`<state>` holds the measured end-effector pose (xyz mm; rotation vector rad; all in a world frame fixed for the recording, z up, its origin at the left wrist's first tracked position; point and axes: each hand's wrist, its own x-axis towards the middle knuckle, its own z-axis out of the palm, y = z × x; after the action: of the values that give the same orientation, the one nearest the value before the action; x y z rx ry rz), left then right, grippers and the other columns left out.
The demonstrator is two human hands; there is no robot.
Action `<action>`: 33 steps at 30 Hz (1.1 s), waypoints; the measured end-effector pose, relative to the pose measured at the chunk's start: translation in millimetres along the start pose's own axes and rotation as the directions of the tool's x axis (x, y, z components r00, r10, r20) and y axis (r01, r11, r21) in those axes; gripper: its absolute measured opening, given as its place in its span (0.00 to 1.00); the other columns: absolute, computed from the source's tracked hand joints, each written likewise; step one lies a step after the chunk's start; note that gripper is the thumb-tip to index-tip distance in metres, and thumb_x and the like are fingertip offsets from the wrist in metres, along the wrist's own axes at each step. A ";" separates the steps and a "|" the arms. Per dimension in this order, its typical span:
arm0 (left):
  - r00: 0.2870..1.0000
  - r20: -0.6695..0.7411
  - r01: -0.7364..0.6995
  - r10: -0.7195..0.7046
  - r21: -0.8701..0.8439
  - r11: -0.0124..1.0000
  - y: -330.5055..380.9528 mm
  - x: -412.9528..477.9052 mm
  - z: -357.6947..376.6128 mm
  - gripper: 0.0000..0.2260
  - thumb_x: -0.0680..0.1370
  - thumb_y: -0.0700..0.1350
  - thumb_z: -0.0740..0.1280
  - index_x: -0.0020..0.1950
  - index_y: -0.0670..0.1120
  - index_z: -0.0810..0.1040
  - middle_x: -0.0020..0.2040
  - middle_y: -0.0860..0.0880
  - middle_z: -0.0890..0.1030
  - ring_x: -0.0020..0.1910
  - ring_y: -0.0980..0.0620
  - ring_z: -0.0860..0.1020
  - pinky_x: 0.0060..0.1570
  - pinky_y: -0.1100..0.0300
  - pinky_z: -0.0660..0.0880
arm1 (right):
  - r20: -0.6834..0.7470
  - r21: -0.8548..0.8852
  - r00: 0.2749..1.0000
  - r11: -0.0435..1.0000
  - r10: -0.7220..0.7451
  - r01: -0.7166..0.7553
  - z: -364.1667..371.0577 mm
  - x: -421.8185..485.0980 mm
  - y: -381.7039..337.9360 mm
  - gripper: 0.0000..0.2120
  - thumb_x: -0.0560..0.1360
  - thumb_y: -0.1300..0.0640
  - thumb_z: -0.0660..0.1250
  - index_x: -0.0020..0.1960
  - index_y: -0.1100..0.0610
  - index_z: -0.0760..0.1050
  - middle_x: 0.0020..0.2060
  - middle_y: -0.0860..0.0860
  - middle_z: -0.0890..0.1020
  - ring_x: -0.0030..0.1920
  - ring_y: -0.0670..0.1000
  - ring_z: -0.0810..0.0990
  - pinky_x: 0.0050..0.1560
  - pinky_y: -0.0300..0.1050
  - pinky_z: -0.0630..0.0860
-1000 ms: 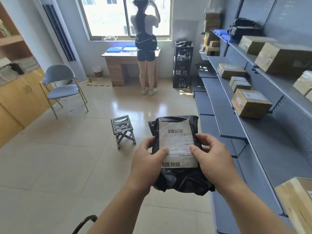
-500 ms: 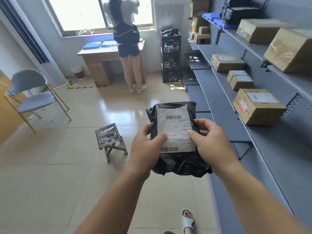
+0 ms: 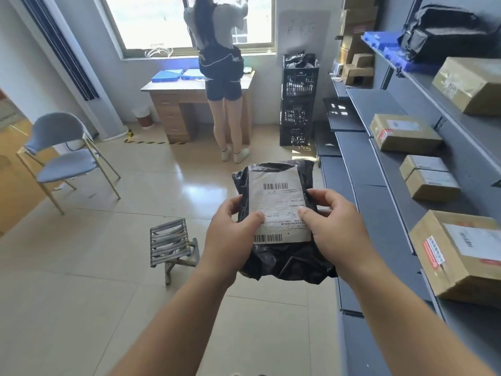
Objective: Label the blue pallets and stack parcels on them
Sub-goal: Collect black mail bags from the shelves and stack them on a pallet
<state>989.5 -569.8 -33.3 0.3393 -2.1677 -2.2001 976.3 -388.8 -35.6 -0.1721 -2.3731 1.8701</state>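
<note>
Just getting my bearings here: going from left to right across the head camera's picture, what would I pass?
Chair → stool → left hand → black parcel → right hand → nearest cardboard box.

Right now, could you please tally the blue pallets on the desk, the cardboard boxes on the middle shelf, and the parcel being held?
Blue pallets on desk: 2
Cardboard boxes on middle shelf: 4
Black parcel held by left hand and right hand: 1
Total: 7
</note>
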 end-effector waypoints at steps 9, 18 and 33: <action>1.000 0.002 -0.001 0.001 -0.031 1.000 6.0 178.7 4.0 0.12 0.76 0.43 0.72 0.53 0.59 0.77 0.55 0.54 0.84 0.52 0.49 0.86 0.51 0.46 0.85 | 0.007 -0.062 1.000 0.998 -0.003 0.004 54.4 166.2 2.3 0.13 0.77 0.53 0.70 0.60 0.43 0.76 0.53 0.40 0.82 0.53 0.44 0.83 0.51 0.48 0.84; 0.994 0.109 0.015 -0.014 -0.012 1.000 38.7 356.9 15.0 0.13 0.77 0.42 0.72 0.58 0.57 0.79 0.56 0.52 0.85 0.51 0.49 0.87 0.49 0.49 0.85 | -0.100 -0.103 0.995 0.995 -0.003 -0.007 97.1 321.7 -11.9 0.13 0.77 0.53 0.70 0.61 0.44 0.77 0.51 0.35 0.81 0.47 0.33 0.80 0.43 0.34 0.78; 0.989 0.150 -0.012 0.007 0.034 0.999 71.1 571.9 148.0 0.14 0.75 0.43 0.72 0.58 0.56 0.78 0.59 0.50 0.85 0.55 0.47 0.85 0.55 0.44 0.83 | -0.182 -0.075 0.983 0.997 -0.008 -0.005 50.0 564.2 5.9 0.14 0.77 0.55 0.71 0.62 0.47 0.78 0.52 0.37 0.82 0.52 0.39 0.81 0.52 0.45 0.81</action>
<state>396.0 -527.1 -37.0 0.1689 -2.2787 -2.2531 411.5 -345.1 -41.6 -0.3332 -2.3193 1.6853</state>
